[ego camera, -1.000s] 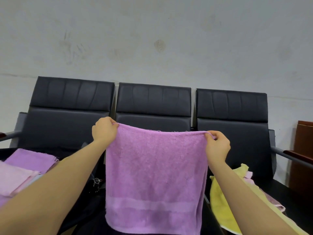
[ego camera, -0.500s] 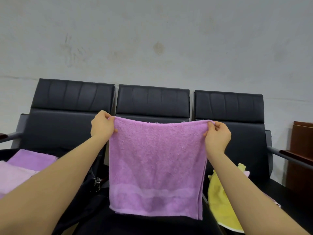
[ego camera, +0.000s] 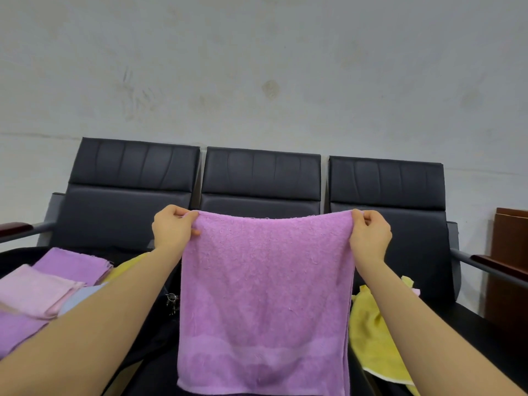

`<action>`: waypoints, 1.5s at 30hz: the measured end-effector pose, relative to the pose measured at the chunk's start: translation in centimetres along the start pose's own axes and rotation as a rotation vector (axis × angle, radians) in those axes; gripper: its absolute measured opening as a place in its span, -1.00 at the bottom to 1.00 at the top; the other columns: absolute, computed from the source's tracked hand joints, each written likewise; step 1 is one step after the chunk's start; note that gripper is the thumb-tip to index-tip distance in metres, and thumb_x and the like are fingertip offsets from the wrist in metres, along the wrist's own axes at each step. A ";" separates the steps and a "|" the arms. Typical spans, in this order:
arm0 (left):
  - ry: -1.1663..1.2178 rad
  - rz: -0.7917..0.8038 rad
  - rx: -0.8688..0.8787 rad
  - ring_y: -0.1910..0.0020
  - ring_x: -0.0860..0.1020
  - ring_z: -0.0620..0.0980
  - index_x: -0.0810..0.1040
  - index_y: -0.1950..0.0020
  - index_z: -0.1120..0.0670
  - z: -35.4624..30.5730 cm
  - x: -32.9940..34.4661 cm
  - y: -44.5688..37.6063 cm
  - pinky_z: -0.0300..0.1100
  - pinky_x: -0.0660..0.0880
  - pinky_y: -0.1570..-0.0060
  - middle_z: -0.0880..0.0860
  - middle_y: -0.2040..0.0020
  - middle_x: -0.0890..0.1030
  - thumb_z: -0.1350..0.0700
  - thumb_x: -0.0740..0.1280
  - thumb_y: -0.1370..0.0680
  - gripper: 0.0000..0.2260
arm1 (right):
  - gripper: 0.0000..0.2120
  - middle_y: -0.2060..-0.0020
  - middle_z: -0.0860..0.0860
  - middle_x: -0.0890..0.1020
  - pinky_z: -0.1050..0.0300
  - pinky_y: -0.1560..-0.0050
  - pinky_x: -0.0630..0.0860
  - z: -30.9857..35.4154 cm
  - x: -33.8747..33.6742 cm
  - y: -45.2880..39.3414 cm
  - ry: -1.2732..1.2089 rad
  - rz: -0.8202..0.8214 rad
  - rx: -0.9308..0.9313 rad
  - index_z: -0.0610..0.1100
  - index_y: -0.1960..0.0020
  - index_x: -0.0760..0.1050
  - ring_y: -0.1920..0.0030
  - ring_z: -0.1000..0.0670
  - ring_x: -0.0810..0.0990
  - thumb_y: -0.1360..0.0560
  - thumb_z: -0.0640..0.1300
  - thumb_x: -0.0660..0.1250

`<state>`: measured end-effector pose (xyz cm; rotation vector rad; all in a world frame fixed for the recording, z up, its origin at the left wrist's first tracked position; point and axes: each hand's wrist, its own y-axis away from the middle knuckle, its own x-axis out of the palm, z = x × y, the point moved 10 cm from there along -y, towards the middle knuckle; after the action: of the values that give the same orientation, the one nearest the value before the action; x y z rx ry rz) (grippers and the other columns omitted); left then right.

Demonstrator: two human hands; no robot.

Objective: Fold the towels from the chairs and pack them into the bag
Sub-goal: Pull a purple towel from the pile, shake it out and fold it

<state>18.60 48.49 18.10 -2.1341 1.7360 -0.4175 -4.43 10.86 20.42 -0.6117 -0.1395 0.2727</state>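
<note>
Both arms are out front, and the purple towel (ego camera: 264,295) hangs flat between them, held up in the air before the middle chair (ego camera: 261,178). The left hand (ego camera: 173,231) pinches the top left corner with fingers curled round the edge; the right hand (ego camera: 370,238) pinches the top right corner the same way, so the top hem runs nearly level with a slight sag in the middle. The lower part of the towel shows a paler woven band, and its bottom edge hangs over the front of the middle seat. Behind it stands a row of three black padded chairs, joined side by side, against a pale grey wall (ego camera: 257,67) marked with scuffs and a brownish smudge. On the left chair seat (ego camera: 123,252) lies a stack of folded towels (ego camera: 43,290), light pink on top, purple beneath, with a bit of pale blue and yellow at its right edge. On the right chair seat (ego camera: 468,318) sits a crumpled yellow towel (ego camera: 371,338) near the seat's left edge, with a scrap of pink showing behind it. A dark bag (ego camera: 160,332) with a small metal clasp lies low between the left and middle seats. Wood-topped armrests close each end of the row, and a brown wooden panel (ego camera: 511,252) stands at the far right.
</note>
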 end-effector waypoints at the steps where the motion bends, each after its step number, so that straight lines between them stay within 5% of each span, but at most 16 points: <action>1: -0.012 -0.002 0.008 0.39 0.60 -0.02 0.55 0.08 0.16 0.1 0.1 0.1 -0.07 0.56 0.05 0.11 0.24 0.63 0.16 0.38 -0.51 -0.92 | -0.80 0.32 0.03 0.48 0.17 0.21 0.37 -0.1 -0.1 0.0 -0.003 0.003 -0.001 -0.19 0.13 0.46 0.26 0.05 0.45 -0.60 -0.10 0.21; 10: -0.083 0.029 0.008 0.43 0.56 -0.01 0.54 0.09 0.13 3.5 2.8 -0.1 -0.18 0.48 0.29 0.05 0.24 0.59 0.14 0.34 -0.55 -0.93 | -0.78 0.27 0.00 0.49 0.08 0.16 0.42 -4.4 1.9 -1.2 0.037 0.040 0.047 -0.19 0.11 0.44 0.24 0.03 0.45 -0.61 -0.07 0.18; 14: -0.114 0.082 -0.077 0.33 0.63 0.11 0.48 0.11 0.11 7.0 5.9 -1.2 0.06 0.59 0.08 0.10 0.31 0.59 0.15 0.30 -0.56 -0.94 | -0.78 0.28 -0.01 0.47 0.02 0.14 0.43 -8.4 4.4 -2.0 0.111 0.092 0.144 -0.22 0.07 0.44 0.23 -0.02 0.44 -0.62 -0.09 0.17; 22: -0.011 0.092 -0.129 0.04 0.57 0.14 0.42 0.05 0.13 9.5 13.0 -5.1 -0.04 0.49 0.02 0.07 0.10 0.52 0.14 0.23 -0.60 -0.93 | -0.81 0.14 -0.08 0.55 -0.02 0.00 0.52 -13.5 9.2 -5.1 -0.069 0.101 0.322 -0.13 0.12 0.42 0.10 -0.06 0.54 -0.62 -0.09 0.15; 27: 0.197 0.016 0.023 0.09 0.38 -0.03 0.29 -0.05 0.11 5.5 13.9 -5.8 -0.19 0.30 0.09 0.04 0.06 0.41 0.14 0.11 -0.65 -0.96 | -0.83 0.13 0.02 0.56 0.12 0.10 0.49 -11.5 10.6 -6.2 -0.313 0.059 0.249 -0.03 0.12 0.41 0.11 0.04 0.54 -0.63 -0.08 0.14; 34: 0.246 -0.052 0.028 0.06 0.42 -0.02 0.25 -0.07 0.07 7.4 10.8 -2.1 -0.22 0.31 0.09 0.05 0.05 0.42 0.12 0.06 -0.67 -0.96 | -0.83 0.03 0.13 0.59 0.33 0.14 0.40 -12.0 9.6 -2.9 -0.320 0.070 0.202 -0.03 0.10 0.42 0.02 0.17 0.55 -0.64 -0.10 0.11; 40: 0.051 -0.061 -0.018 0.02 0.47 0.10 0.29 -0.01 -0.05 11.4 8.3 2.4 0.00 0.40 0.01 0.08 0.03 0.47 0.04 0.10 -0.65 -0.97 | -0.86 0.19 0.08 0.50 0.13 0.07 0.46 -13.5 6.6 0.6 -0.083 0.029 0.148 -0.04 0.04 0.37 0.15 0.09 0.49 -0.65 -0.07 0.08; 43: -0.119 -0.067 -0.159 -0.11 0.38 0.28 0.35 -0.02 -0.04 14.0 7.2 4.2 -0.04 0.23 -0.02 0.16 -0.04 0.39 0.00 0.13 -0.64 -0.93 | -0.79 0.21 0.11 0.52 -0.19 -0.15 0.45 -14.9 5.8 1.8 0.112 0.036 0.150 0.15 0.18 0.34 0.05 -0.05 0.53 -0.62 0.01 0.07; 45: -0.227 -0.052 -0.150 -0.18 0.35 0.29 0.39 -0.03 0.02 14.9 6.7 4.9 -0.05 0.17 -0.09 0.17 0.00 0.43 0.03 0.16 -0.63 -0.91 | -0.78 0.20 0.08 0.53 -0.19 -0.17 0.44 -16.0 5.5 2.8 0.189 0.071 0.175 0.12 0.18 0.34 0.01 -0.10 0.53 -0.63 0.00 0.08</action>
<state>22.29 42.36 2.58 -2.2350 1.6312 -0.0548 3.53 5.95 6.09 -0.4657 0.0877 0.2910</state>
